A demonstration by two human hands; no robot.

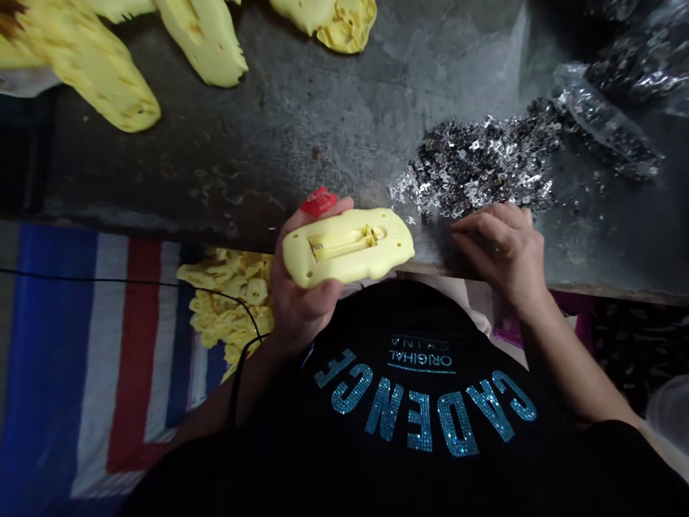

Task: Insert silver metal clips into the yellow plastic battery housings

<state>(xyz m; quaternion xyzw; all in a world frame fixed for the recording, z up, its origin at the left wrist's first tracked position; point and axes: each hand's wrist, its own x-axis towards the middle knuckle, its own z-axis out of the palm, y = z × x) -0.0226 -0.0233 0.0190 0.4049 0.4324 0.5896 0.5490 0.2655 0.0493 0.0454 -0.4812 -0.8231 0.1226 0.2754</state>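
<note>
My left hand (304,301) is wrapped round a pale yellow plastic casing (349,269), thumb on the near side and fingers behind it. The casing's long battery slot faces up, with metal contacts at both ends and small screw holes around it. Red tape (319,202) covers a fingertip of that hand. My right hand (506,244) rests at the near edge of a pile of small shiny metal contact plates (479,165), thumb and fingertips drawn together. Whatever lies between those fingertips is too small to make out.
Several yellow plastic casings (204,43) lie along the far left of the grey metal table (323,108). A clear plastic bag (608,122) with metal pieces is at the right. Below the table's left edge, more yellow parts (231,294) sit on a striped sheet (129,345). A black cable (134,280) crosses there.
</note>
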